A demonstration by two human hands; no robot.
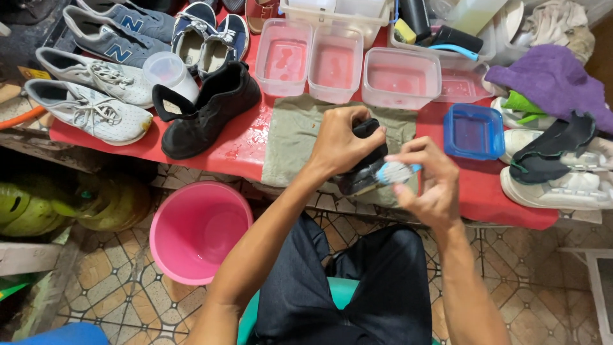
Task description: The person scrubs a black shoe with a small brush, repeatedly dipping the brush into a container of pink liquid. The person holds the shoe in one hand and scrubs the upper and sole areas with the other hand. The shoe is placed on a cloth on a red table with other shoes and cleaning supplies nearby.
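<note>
My left hand (338, 144) grips a black shoe (368, 167) and holds it tilted over a grey-green cloth (294, 137) on the red table (239, 150). My right hand (431, 185) holds a small blue brush with white bristles (396, 172), and the bristles press against the side of that shoe. A second black shoe (207, 112) stands on the table to the left, apart from both hands.
Several clear plastic tubs with water (338, 64) line the table's back; a blue tub (474, 131) sits right. Grey and navy sneakers (102, 70) lie at left, white shoes and insoles (562, 166) at right. A pink bucket (198, 230) stands on the tiled floor.
</note>
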